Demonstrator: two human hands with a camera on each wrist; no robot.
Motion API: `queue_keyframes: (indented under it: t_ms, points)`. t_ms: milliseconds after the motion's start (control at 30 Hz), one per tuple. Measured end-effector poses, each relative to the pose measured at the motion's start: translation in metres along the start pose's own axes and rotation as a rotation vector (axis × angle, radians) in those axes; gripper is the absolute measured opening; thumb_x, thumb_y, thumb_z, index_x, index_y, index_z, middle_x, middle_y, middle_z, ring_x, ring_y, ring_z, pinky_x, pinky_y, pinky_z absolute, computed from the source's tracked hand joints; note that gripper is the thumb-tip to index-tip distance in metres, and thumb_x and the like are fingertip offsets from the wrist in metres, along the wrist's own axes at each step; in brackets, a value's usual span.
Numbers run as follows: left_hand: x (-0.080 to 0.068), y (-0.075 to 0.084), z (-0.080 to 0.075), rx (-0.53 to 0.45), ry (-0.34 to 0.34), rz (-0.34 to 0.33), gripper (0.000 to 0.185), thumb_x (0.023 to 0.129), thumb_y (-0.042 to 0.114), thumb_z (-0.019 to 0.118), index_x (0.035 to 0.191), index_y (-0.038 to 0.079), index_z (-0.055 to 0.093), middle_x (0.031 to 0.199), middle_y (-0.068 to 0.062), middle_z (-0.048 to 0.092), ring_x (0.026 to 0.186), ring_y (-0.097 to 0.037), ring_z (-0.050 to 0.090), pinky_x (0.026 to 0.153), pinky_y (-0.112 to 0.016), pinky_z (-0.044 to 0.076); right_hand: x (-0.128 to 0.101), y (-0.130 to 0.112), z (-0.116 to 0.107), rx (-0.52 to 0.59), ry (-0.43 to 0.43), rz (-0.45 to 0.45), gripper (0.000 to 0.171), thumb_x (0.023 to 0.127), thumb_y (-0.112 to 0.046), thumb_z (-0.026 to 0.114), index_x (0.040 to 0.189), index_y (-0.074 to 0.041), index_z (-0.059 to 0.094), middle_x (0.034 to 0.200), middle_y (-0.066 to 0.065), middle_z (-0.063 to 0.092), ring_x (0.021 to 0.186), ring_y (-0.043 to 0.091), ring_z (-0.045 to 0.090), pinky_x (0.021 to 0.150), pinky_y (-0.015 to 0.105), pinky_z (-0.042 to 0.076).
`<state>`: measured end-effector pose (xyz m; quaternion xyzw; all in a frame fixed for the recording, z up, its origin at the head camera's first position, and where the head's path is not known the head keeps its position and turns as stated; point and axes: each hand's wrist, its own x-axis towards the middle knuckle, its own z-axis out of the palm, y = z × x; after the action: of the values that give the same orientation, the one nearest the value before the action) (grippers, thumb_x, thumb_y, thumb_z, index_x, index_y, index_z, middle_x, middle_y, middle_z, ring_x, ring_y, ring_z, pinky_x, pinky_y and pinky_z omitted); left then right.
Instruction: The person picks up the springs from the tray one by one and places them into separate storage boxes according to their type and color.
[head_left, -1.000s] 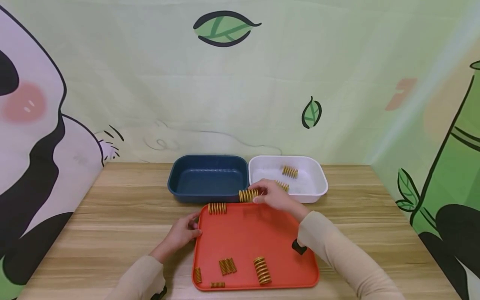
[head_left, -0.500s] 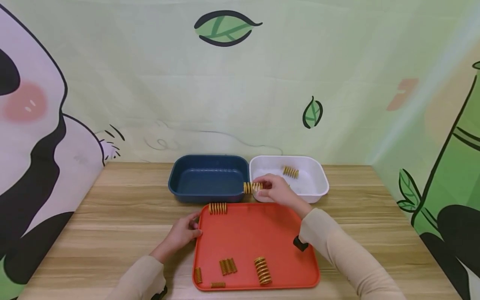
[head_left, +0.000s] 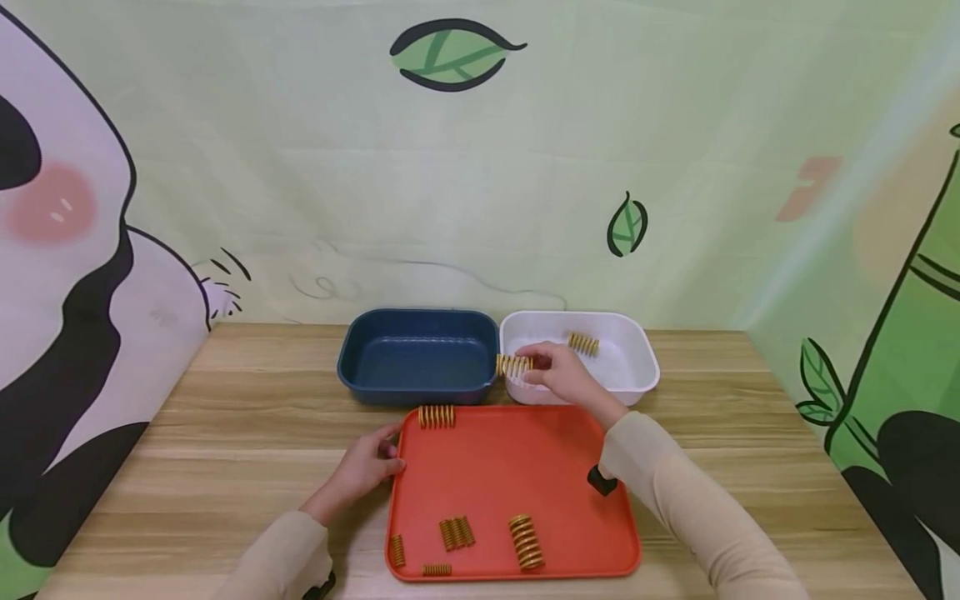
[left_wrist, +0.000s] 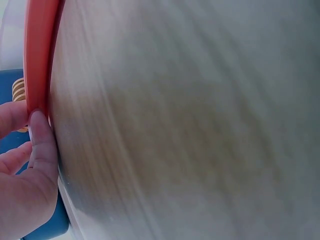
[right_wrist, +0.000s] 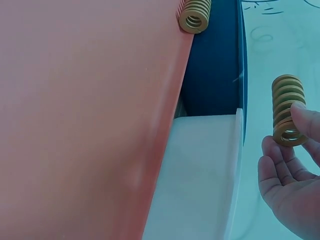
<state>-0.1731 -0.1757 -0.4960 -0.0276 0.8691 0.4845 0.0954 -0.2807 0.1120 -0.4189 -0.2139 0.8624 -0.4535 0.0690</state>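
My right hand (head_left: 564,375) pinches a large golden coil spring (head_left: 512,366) by its right end, over the left side of the white bin (head_left: 636,377). In the right wrist view, thumb and fingertips grip this spring (right_wrist: 289,95). With thumb and fingers, my left hand (head_left: 362,467) grips the left rim of the red tray (head_left: 517,467); the left wrist view shows the thumb on that rim (left_wrist: 40,60). One spring (head_left: 437,417) lies at the tray's back left corner. Another spring (head_left: 582,344) lies inside the white bin, whose near part my hand hides.
A dark blue bin (head_left: 418,392) stands left of the white one, behind the tray. Along the tray's front lie a thick spring (head_left: 526,542), a group of short springs (head_left: 457,532) and small springs (head_left: 437,570) (head_left: 397,550). A printed cloth (head_left: 450,167) hangs behind the wooden table (head_left: 255,417).
My right hand has moved the spring to the right and farther back, from above the tray's back edge to over the white bin. The left hand has stayed on the rim.
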Motion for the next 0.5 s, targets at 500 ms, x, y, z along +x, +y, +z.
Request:
queue_keyframes:
  t_ms: [500]
  points:
    - [-0.002,0.002,-0.001,-0.002,0.005,0.018,0.054,0.076,-0.005,0.060,0.128,-0.002,0.043,0.077,-0.007,0.052,0.064,-0.014,0.045,0.051,-0.023,0.039,0.011,0.015,-0.006,-0.040,0.015,0.179,0.034,0.080,-0.007,0.061,0.114,-0.007,0.059,0.109,0.012,0.060,0.090,0.023,0.051,0.079,0.031,0.045]
